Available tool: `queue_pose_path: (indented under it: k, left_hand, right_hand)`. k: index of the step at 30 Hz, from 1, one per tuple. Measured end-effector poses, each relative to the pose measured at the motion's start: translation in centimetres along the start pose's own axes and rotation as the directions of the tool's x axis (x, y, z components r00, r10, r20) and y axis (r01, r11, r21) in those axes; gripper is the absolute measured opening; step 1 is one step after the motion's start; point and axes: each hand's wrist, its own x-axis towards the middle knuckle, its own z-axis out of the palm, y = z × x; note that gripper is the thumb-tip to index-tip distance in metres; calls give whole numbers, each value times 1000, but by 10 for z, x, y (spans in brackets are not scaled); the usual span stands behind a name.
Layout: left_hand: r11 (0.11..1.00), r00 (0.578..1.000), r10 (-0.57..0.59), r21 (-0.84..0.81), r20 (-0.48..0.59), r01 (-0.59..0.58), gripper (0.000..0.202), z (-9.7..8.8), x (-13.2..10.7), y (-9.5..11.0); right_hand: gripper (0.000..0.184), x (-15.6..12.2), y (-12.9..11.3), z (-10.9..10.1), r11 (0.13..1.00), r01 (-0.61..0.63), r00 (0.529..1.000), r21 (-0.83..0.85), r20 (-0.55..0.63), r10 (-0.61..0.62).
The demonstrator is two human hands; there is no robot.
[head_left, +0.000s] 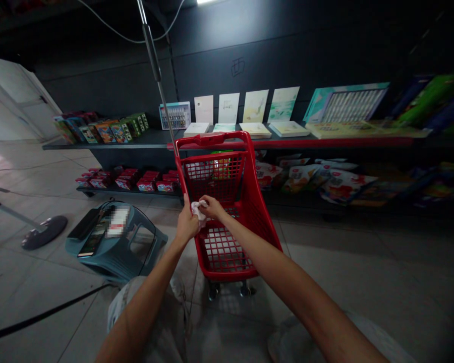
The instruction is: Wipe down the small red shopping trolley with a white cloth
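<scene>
A red plastic shopping cart (263, 212) with grid walls stands in front of me, its basket facing up. My left hand (187, 222) is closed around the cart's left rim, with the fingers on the outer side. Inside that rim, my right hand (213, 207) pinches a crumpled white tissue (199, 214) and presses it near the left thumb. The tissue lies between both hands, partly covered by the right fingers. Some of the left fingertips are hidden behind the rim.
Left of the cart stands a blue-grey plastic stool (136, 252) bearing a phone (94, 239). A metal pole (151, 50) rises behind the cart's left side. Beyond is a dark shelf (136, 140) with books, boxes and snack bags (342, 184). A round stand base (45, 233) sits far left.
</scene>
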Motion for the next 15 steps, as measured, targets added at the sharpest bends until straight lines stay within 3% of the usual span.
queue_pose_path:
  k: [3, 5, 7, 9, 11, 15]
  left_hand:
    - [1000, 1000, 14, -23, -3, -14, 87, -1, -1, -2]
    - [999, 1000, 24, -31, 1, -24, 87, -2, -2, -3]
    - [999, 1000, 20, -26, 6, -20, 87, -3, -3, -3]
    - [1000, 1000, 7, -9, 4, -7, 86, -5, -4, -2]
    - [1000, 1000, -2, 7, 0, 2, 84, -6, -5, 0]
    - [1000, 1000, 3, 20, 4, -3, 86, -6, -7, 1]
  right_hand:
    - [25, 9, -2, 3, 949, 19, 958, 313, -276, 72]
    - [28, 9, -7, 5, 892, 65, 936, 447, -337, 100]
    - [28, 7, -15, 8, 874, 85, 964, 478, -261, 49]
    - [27, 5, -20, 12, 868, 63, 995, 493, -103, -13]
    - [26, 4, -22, 16, 863, 14, 1000, 506, 11, -22]
    - [21, 0, -11, 22, 899, -76, 993, 432, 111, 31]
